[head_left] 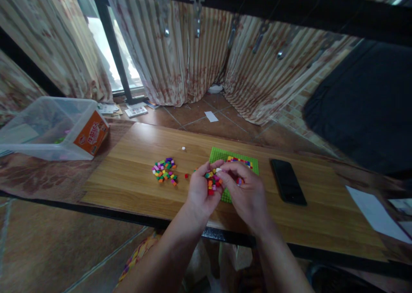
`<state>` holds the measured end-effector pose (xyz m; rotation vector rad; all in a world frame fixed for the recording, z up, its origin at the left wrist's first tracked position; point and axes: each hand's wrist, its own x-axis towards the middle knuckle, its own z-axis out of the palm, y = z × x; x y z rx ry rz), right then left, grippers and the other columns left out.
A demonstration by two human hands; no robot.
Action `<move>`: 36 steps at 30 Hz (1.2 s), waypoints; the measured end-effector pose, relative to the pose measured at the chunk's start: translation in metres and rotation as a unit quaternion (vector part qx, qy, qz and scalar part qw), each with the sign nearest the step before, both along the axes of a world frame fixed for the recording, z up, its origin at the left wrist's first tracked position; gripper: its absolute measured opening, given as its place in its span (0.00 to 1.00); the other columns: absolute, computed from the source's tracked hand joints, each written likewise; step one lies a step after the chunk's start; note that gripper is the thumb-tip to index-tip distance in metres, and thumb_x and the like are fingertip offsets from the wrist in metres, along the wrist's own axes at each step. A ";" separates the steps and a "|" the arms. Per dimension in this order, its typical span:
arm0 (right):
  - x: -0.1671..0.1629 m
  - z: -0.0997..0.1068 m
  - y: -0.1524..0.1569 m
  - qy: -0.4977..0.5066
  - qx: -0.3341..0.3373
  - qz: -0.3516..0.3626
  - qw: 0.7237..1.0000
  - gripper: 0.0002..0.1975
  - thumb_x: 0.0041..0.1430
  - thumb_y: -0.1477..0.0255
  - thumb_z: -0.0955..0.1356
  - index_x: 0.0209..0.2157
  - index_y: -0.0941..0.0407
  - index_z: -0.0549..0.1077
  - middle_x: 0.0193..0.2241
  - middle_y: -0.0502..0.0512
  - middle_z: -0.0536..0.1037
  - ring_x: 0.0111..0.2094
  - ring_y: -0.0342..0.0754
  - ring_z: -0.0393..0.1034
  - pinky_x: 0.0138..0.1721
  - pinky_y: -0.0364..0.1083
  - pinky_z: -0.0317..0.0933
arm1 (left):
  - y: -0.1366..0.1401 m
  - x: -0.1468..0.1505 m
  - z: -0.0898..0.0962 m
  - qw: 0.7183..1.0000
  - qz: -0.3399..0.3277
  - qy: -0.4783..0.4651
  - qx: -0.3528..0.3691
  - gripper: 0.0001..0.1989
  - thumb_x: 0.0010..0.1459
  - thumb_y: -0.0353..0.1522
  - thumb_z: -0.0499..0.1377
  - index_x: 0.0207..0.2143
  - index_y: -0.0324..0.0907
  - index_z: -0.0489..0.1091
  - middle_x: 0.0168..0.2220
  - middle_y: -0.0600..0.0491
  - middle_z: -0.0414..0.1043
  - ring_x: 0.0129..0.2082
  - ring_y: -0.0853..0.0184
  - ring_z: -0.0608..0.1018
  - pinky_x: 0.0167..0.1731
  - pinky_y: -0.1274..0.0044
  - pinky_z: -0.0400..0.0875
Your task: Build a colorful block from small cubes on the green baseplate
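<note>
Cupped palm up, my left hand (199, 192) holds a heap of small coloured toy bricks (211, 185) in red, orange, yellow and other colours. My right hand (246, 190) reaches over that palm, thumb and fingers pinched at a white brick (218, 170). Beneath and behind both hands lies a green studded baseplate (217, 154), partly hidden by them. Rows of red, yellow, white and blue bricks (241, 161) are set on its far part. Left of my hands, a loose pile of mixed bricks (165, 170) rests on the wooden board, with a red brick (186, 176) between.
A black phone (288, 181) lies right of the baseplate. One white brick (183, 149) sits apart near the board's (119, 181) far side. At far left stands a clear plastic bin (58, 125) with an orange label. White paper (376, 211) lies at right.
</note>
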<state>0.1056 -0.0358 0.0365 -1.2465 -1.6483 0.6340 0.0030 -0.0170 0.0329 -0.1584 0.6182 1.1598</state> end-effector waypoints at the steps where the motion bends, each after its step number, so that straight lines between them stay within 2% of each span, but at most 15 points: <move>1: 0.003 -0.002 0.001 0.013 0.001 -0.013 1.000 0.04 0.60 0.69 0.68 0.34 0.52 0.76 0.33 0.51 0.78 0.34 0.46 0.72 0.37 0.46 0.66 | 0.000 0.000 -0.001 1.000 0.000 0.006 -0.013 0.12 0.61 0.28 0.50 0.28 0.34 0.70 0.26 0.49 0.72 0.23 0.73 0.74 0.23 0.83 0.70; 4: 0.014 -0.004 0.006 -0.006 0.024 -0.024 0.999 0.05 0.59 0.68 0.68 0.34 0.51 0.78 0.34 0.52 0.79 0.36 0.48 0.74 0.39 0.48 0.67 | -0.003 -0.001 -0.002 0.999 -0.036 0.018 -0.023 0.10 0.61 0.27 0.51 0.27 0.35 0.67 0.23 0.52 0.68 0.19 0.77 0.69 0.15 0.88 0.62; 6: 0.020 -0.004 0.009 -0.044 0.041 -0.012 0.998 0.06 0.61 0.70 0.67 0.35 0.51 0.78 0.36 0.53 0.79 0.40 0.49 0.74 0.43 0.50 0.66 | -0.006 -0.002 -0.001 0.996 -0.084 0.023 0.001 0.09 0.61 0.28 0.52 0.28 0.35 0.67 0.23 0.54 0.65 0.16 0.80 0.64 0.10 0.90 0.51; 8: 0.026 -0.004 0.011 -0.065 0.043 0.000 0.997 0.08 0.62 0.71 0.66 0.37 0.51 0.78 0.37 0.54 0.79 0.43 0.50 0.73 0.45 0.51 0.66 | -0.008 -0.002 0.000 0.992 -0.108 0.046 0.036 0.08 0.61 0.28 0.54 0.29 0.35 0.67 0.23 0.54 0.64 0.15 0.81 0.62 0.09 0.90 0.46; 11: 0.030 -0.006 0.012 -0.064 0.028 0.007 0.997 0.08 0.62 0.71 0.65 0.38 0.51 0.78 0.38 0.54 0.79 0.43 0.50 0.73 0.46 0.52 0.66 | -0.011 -0.001 -0.002 0.985 -0.115 0.094 0.085 0.05 0.57 0.30 0.59 0.30 0.35 0.68 0.24 0.55 0.64 0.15 0.81 0.62 0.11 0.89 0.45; 13: 0.030 -0.007 0.013 -0.042 0.006 0.007 0.999 0.08 0.60 0.70 0.66 0.38 0.52 0.78 0.38 0.54 0.79 0.42 0.50 0.73 0.45 0.52 0.67 | -0.012 0.000 -0.003 0.980 -0.115 0.115 0.111 0.07 0.53 0.31 0.63 0.29 0.36 0.68 0.23 0.56 0.63 0.16 0.81 0.62 0.11 0.89 0.45; 16: 0.028 -0.008 0.012 0.027 -0.059 0.007 0.998 0.08 0.58 0.67 0.68 0.38 0.53 0.77 0.34 0.53 0.79 0.37 0.49 0.74 0.40 0.50 0.69 | -0.012 0.002 -0.005 0.976 -0.105 0.136 0.132 0.11 0.49 0.33 0.66 0.28 0.37 0.67 0.23 0.57 0.63 0.16 0.81 0.61 0.12 0.89 0.45; 19: 0.026 -0.006 0.012 0.081 -0.108 0.023 0.991 0.07 0.56 0.66 0.69 0.32 0.54 0.77 0.28 0.51 0.79 0.31 0.46 0.73 0.34 0.47 0.68 | -0.013 0.001 -0.005 0.974 -0.112 0.144 0.136 0.12 0.47 0.34 0.67 0.27 0.37 0.67 0.22 0.58 0.62 0.15 0.81 0.60 0.12 0.88 0.44; 24: 0.029 -0.002 0.012 0.133 -0.130 0.040 0.982 0.07 0.55 0.66 0.70 0.27 0.54 0.79 0.25 0.50 0.78 0.27 0.44 0.71 0.31 0.45 0.67 | -0.012 -0.001 -0.003 0.972 -0.153 0.116 0.133 0.11 0.46 0.31 0.67 0.27 0.36 0.66 0.22 0.58 0.62 0.15 0.82 0.58 0.12 0.88 0.42; 27: 0.040 -0.005 0.015 0.152 -0.118 -0.019 0.981 0.06 0.51 0.66 0.72 0.29 0.53 0.80 0.27 0.50 0.80 0.29 0.46 0.72 0.34 0.47 0.68 | -0.010 -0.003 -0.002 0.973 -0.152 0.115 0.127 0.08 0.49 0.30 0.64 0.27 0.36 0.66 0.23 0.57 0.62 0.15 0.82 0.58 0.11 0.88 0.42; 29: 0.050 -0.009 0.018 0.120 -0.091 -0.073 0.986 0.07 0.50 0.65 0.73 0.29 0.54 0.80 0.29 0.52 0.81 0.32 0.48 0.74 0.36 0.49 0.68 | -0.009 -0.005 -0.001 0.976 -0.132 0.130 0.117 0.06 0.51 0.29 0.62 0.27 0.36 0.66 0.23 0.57 0.62 0.15 0.82 0.58 0.11 0.88 0.43; 31: 0.060 -0.014 0.021 0.049 -0.059 -0.112 0.991 0.07 0.50 0.65 0.72 0.28 0.54 0.80 0.31 0.54 0.81 0.33 0.50 0.74 0.38 0.51 0.68 | -0.007 -0.007 -0.001 0.978 -0.108 0.145 0.104 0.06 0.53 0.29 0.60 0.27 0.36 0.66 0.23 0.57 0.61 0.15 0.82 0.59 0.11 0.88 0.43; 36: 0.066 -0.024 0.023 -0.111 -0.020 -0.102 0.988 0.09 0.56 0.65 0.69 0.31 0.53 0.81 0.33 0.55 0.79 0.35 0.51 0.73 0.39 0.51 0.66 | -0.006 -0.008 -0.002 0.979 -0.083 0.158 0.094 0.07 0.52 0.30 0.62 0.28 0.36 0.66 0.23 0.57 0.61 0.15 0.82 0.59 0.11 0.88 0.44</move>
